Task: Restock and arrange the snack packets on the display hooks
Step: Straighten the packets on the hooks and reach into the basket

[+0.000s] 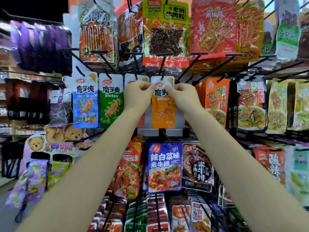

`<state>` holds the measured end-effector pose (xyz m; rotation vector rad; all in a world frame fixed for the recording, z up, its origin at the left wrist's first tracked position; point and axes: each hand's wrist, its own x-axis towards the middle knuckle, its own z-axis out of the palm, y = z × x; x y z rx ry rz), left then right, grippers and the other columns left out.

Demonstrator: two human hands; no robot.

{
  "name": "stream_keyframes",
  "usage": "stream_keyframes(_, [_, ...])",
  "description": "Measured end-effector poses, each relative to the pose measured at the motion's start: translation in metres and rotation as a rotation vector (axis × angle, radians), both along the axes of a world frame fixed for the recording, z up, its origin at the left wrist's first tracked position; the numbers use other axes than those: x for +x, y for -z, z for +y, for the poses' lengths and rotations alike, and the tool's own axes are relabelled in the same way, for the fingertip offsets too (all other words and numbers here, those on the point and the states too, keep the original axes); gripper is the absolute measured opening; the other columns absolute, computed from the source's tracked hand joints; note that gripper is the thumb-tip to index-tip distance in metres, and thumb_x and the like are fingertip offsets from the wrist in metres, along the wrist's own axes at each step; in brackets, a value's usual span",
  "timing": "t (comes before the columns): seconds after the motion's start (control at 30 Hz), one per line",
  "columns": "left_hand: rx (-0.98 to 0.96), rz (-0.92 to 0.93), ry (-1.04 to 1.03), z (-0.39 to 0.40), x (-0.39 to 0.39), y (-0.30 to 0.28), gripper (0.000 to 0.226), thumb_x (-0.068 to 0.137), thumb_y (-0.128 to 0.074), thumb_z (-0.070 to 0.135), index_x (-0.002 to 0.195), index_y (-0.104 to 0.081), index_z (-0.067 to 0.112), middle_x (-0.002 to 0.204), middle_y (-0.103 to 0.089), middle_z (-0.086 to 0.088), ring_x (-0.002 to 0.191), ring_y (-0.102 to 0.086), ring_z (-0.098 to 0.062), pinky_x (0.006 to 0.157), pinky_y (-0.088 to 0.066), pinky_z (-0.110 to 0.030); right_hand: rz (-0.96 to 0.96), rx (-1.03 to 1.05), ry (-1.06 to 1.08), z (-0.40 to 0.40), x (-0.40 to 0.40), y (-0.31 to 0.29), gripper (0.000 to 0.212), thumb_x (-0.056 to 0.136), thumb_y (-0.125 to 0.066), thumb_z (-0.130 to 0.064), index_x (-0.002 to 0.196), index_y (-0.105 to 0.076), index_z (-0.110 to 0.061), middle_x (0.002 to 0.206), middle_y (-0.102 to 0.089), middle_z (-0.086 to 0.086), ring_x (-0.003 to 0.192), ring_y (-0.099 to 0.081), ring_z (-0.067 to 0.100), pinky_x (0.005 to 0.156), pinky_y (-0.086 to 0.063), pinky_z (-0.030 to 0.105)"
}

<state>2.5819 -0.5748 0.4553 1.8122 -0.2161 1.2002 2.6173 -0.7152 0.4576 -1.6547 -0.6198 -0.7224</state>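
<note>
Orange packet (163,107) hung on its hook (162,76) in the middle row; the left hand (137,94) and right hand (183,96) each pinched a top corner, probably to seat its hole squarely.

Orange snack packet (163,113) upright on hook (162,76)

One head-worn wide-angle camera faces forward, close to the display rack (167,131), with both forearms reaching up into frame.
</note>
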Motion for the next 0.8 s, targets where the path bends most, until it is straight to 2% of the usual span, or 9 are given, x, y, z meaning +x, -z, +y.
stream_keyframes(0.03, [0.075,0.002,-0.039,0.000,-0.008,0.004,0.037,0.097,-0.068,0.033,0.123,-0.072,0.007,0.116,-0.073,-0.004,0.100,-0.065,-0.013,0.094,-0.054,-0.031,-0.011,-0.034,0.034,-0.003,-0.002,0.003,0.040,0.096,-0.066,-0.036,0.091,-0.065,0.003,0.084,-0.056,0.010,0.076,-0.053,0.020,0.067,-0.043,0.035])
stream_keyframes(0.07, [0.153,-0.013,-0.089,0.000,-0.017,0.009,0.040,0.098,-0.065,0.033,0.129,-0.067,0.009,0.122,-0.069,-0.002,0.103,-0.062,-0.011,0.093,-0.048,-0.025,-0.029,-0.070,0.074,-0.006,-0.008,0.006,0.039,0.095,-0.066,-0.039,0.106,-0.069,-0.002,0.095,-0.064,0.004,0.086,-0.059,0.016,0.074,-0.049,0.033])
stream_keyframes(0.13, [0.297,-0.138,-0.147,-0.004,-0.035,0.024,0.043,0.100,-0.062,0.032,0.137,-0.060,0.010,0.132,-0.062,-0.005,0.117,-0.058,-0.017,0.101,-0.042,-0.026,-0.099,-0.127,0.131,-0.018,-0.027,0.019,0.039,0.096,-0.064,-0.041,0.122,-0.063,-0.012,0.106,-0.064,-0.005,0.096,-0.060,0.009,0.079,-0.049,0.021])
stream_keyframes(0.23, [0.504,-0.326,-0.090,-0.019,-0.051,0.052,0.040,0.099,-0.056,0.029,0.132,-0.062,0.008,0.136,-0.059,-0.009,0.131,-0.048,-0.023,0.114,-0.031,-0.031,-0.292,-0.204,0.202,-0.047,-0.066,0.054,0.029,0.099,-0.062,-0.033,0.122,-0.060,-0.017,0.104,-0.062,-0.007,0.095,-0.059,0.007,0.079,-0.046,0.016])
stream_keyframes(0.37, [0.650,-0.376,0.123,-0.065,-0.056,0.105,0.038,0.101,-0.051,0.031,0.125,-0.067,0.006,0.129,-0.063,-0.011,0.124,-0.054,-0.027,0.109,-0.038,-0.035,-0.367,-0.303,0.396,-0.107,-0.105,0.126,0.025,0.100,-0.057,-0.028,0.115,-0.065,-0.011,0.105,-0.064,-0.001,0.097,-0.059,0.009,0.083,-0.046,0.017])
stream_keyframes(0.53, [0.817,-0.275,0.432,-0.163,-0.045,0.222,0.038,0.101,-0.053,0.029,0.123,-0.070,0.003,0.123,-0.068,-0.015,0.119,-0.058,-0.031,0.107,-0.041,-0.041,-0.089,-0.474,0.688,-0.213,-0.147,0.252,0.037,0.101,-0.047,-0.038,0.111,-0.068,-0.009,0.099,-0.063,0.004,0.091,-0.056,0.016,0.079,-0.045,0.027])
stream_keyframes(0.6, [0.887,-0.145,0.567,-0.207,-0.042,0.280,0.039,0.101,-0.051,0.030,0.123,-0.069,0.004,0.122,-0.068,-0.014,0.118,-0.059,-0.031,0.105,-0.044,-0.042,0.096,-0.511,0.769,-0.258,-0.165,0.309,0.035,0.100,-0.049,-0.036,0.108,-0.068,-0.008,0.098,-0.064,0.006,0.090,-0.058,0.022,0.078,-0.045,0.032])
stream_keyframes(0.7, [0.992,0.072,0.712,-0.273,-0.039,0.369,0.041,0.100,-0.049,0.034,0.124,-0.068,0.007,0.123,-0.068,-0.013,0.116,-0.062,-0.034,0.101,-0.049,-0.047,0.348,-0.543,0.880,-0.320,-0.194,0.394,0.024,0.094,-0.060,-0.026,0.102,-0.069,-0.005,0.092,-0.064,0.010,0.085,-0.062,0.031,0.074,-0.038,0.028])
stream_keyframes(0.8, [1.084,0.261,0.837,-0.328,-0.041,0.451,0.042,0.098,-0.050,0.033,0.122,-0.068,0.004,0.122,-0.068,-0.015,0.115,-0.063,-0.036,0.099,-0.052,-0.048,0.651,-0.526,0.906,-0.371,-0.223,0.474,0.030,0.090,-0.062,-0.030,0.103,-0.070,-0.004,0.093,-0.065,0.015,0.088,-0.064,0.035,0.079,-0.047,0.039])
